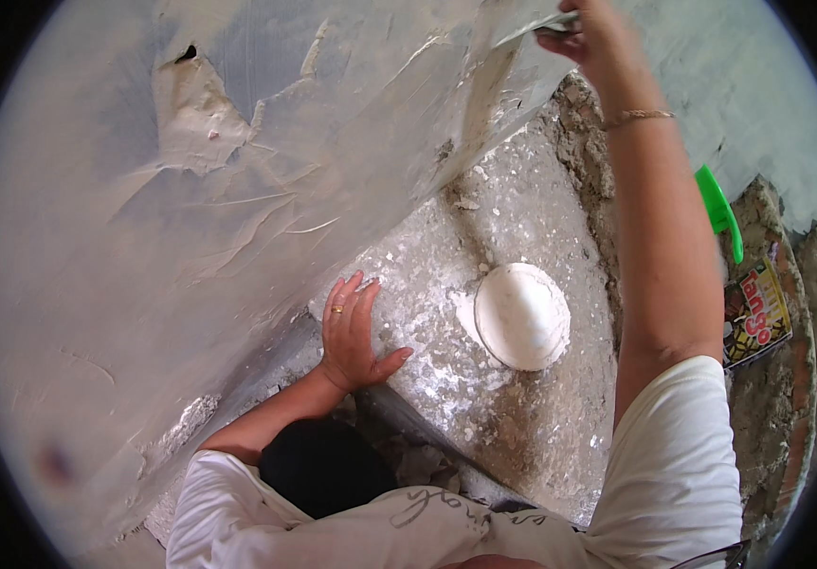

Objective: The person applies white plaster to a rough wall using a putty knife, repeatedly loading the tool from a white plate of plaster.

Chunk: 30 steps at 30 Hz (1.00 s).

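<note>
High at the upper right, my right hand (pixel 598 47) is closed round a thin, flat-bladed tool that looks like a putty knife (pixel 534 28). Its blade lies at or very near the grey plastered wall (pixel 105 266); contact is hard to judge. Lower down, my left hand (pixel 356 337) is empty, its fingers stretched out beside the wall's lower edge. Whether it touches the wall I cannot tell. Right of it on the dusty floor sits a smooth white dome (pixel 522 318), either a plaster mound or a plaster-caked upturned bowl.
White crumbs and dust cover the rough floor (pixel 484 417). Beyond my right arm are a bright green plastic piece (pixel 719 213), a colourful packet (pixel 757 313) and a broken, rough ledge (pixel 773 417). A hole (pixel 187 55) with raised, patchy plaster marks the wall's upper left.
</note>
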{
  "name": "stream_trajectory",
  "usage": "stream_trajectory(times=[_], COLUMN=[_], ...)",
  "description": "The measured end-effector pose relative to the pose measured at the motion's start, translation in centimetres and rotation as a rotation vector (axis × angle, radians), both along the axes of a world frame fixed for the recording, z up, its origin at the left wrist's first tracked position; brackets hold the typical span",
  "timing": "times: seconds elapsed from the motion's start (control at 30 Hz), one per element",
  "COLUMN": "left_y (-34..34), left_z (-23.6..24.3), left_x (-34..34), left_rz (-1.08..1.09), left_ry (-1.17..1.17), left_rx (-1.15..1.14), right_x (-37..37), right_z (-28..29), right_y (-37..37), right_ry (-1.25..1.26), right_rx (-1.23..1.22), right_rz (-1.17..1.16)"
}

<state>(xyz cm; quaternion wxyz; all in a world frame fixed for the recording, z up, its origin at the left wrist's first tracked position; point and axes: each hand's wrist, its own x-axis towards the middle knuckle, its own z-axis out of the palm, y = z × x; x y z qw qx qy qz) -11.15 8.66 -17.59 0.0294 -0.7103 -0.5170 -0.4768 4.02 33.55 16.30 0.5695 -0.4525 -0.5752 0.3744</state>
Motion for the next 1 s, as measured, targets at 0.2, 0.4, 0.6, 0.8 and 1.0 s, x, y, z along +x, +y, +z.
stream_trajectory(times=[0.2, 0.4, 0.6, 0.8, 1.0], left_y=[0.1, 0.4, 0.4, 0.3, 0.6], left_z=[0.3, 0.1, -0.1, 0.0, 0.1], left_x=[0.0, 0.4, 0.2, 0.1, 0.4], left_rz=[-0.018, -0.011, -0.009, -0.005, -0.024], left_ry=[-0.013, 0.002, 0.017, 0.014, 0.023], left_rx=[-0.03, 0.005, 0.018, 0.028, -0.005], right_x=[4.6, 2.0, 1.6, 6.2, 3.6], right_z=[-4.0, -11.1, -3.4, -4.8, -12.8], right_y=[1.7, 3.2, 1.3, 3.2, 3.2], right_ry=[-0.159, -0.038, -0.012, -0.152, -0.24], right_rx=[-0.193, -0.293, 0.005, -0.11, -0.102], right_rz=[-0.014, -0.103, -0.017, -0.123, -0.187])
